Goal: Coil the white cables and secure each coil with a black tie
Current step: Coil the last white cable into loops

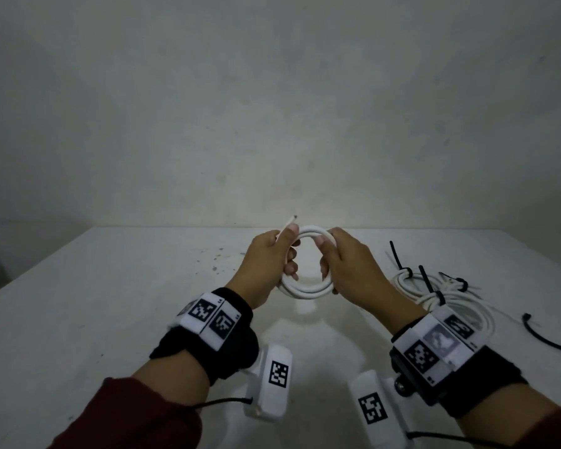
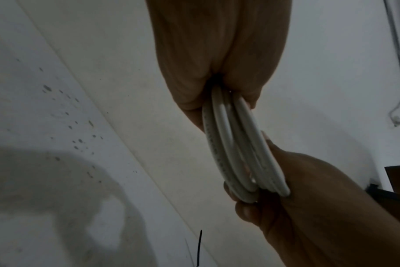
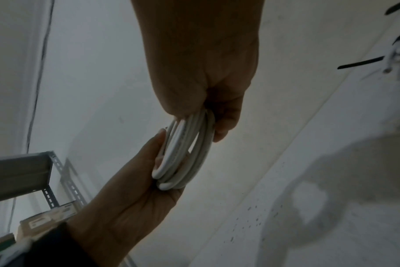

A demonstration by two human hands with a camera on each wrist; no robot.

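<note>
A white cable coil (image 1: 306,288) of several loops is held upright above the table between both hands. My left hand (image 1: 272,257) grips its left side, with the cable's free end (image 1: 289,223) sticking up past the thumb. My right hand (image 1: 337,260) grips the right side, fingers curled round the loops. The left wrist view shows the coil (image 2: 235,150) edge-on between my left hand (image 2: 217,75) and my right hand (image 2: 297,198). In the right wrist view the same coil (image 3: 185,151) runs between my right hand (image 3: 208,86) and my left hand (image 3: 135,189).
On the white table (image 1: 110,303), to the right, lie coiled white cables (image 1: 447,296) bound with black ties (image 1: 402,260). A loose black tie (image 1: 544,335) lies at the far right. A plain wall stands behind the table. A metal shelf (image 3: 23,173) shows in the right wrist view.
</note>
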